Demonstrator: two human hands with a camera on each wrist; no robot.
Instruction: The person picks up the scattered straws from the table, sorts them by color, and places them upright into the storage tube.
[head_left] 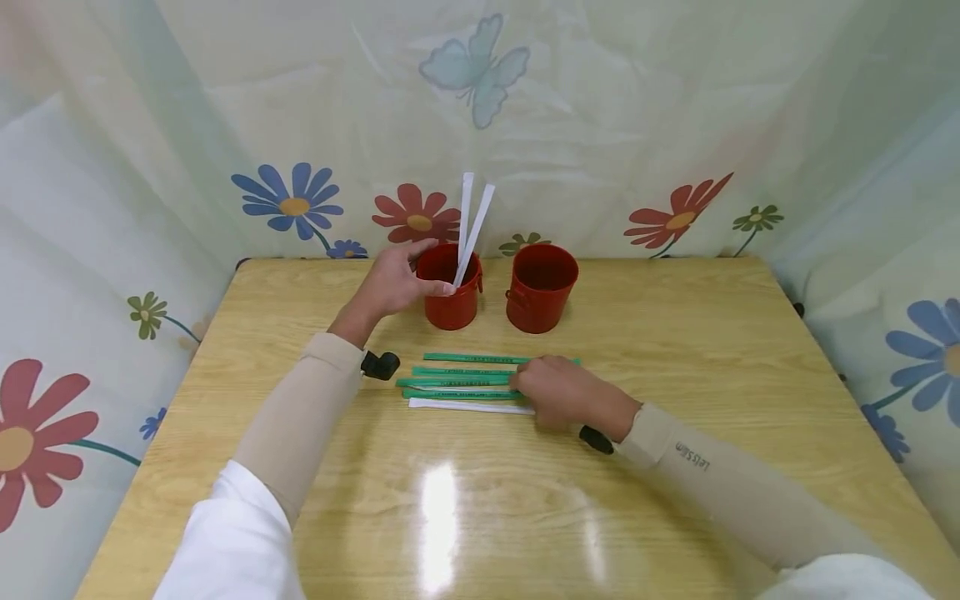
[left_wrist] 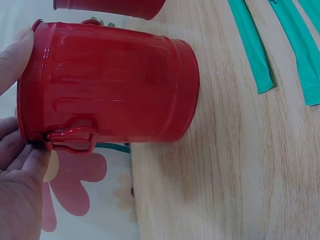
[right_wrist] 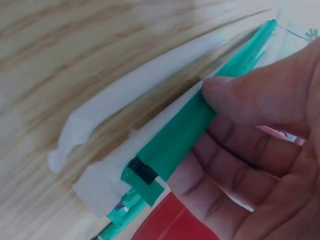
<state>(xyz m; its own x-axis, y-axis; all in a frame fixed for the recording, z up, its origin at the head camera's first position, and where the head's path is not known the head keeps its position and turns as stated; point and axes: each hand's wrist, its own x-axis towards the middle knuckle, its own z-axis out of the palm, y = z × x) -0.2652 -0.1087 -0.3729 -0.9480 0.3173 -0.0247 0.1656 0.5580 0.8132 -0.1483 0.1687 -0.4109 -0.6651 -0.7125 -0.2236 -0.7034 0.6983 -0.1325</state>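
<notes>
My left hand point(head_left: 393, 279) grips the rim of the left red bucket point(head_left: 452, 312), thumb in front and fingers behind. Two white paper-wrapped straws point(head_left: 476, 223) stand in that bucket, leaning apart at the top. On the table before it, several green wrapped straws point(head_left: 457, 382) lie crosswise. A white wrapped straw point(head_left: 468, 407) lies nearest to me. At the right ends of the row is my right hand point(head_left: 558, 392). In the right wrist view its thumb and curled fingers pinch a green wrapped straw point(right_wrist: 175, 137), with another white wrapped straw point(right_wrist: 102, 182) close against it.
A second red bucket point(head_left: 536, 307) with side handles stands upright to the right of the first. The wooden table point(head_left: 697, 333) ends at a flowered curtain point(head_left: 600, 150) at the back, and the curtain continues on both sides.
</notes>
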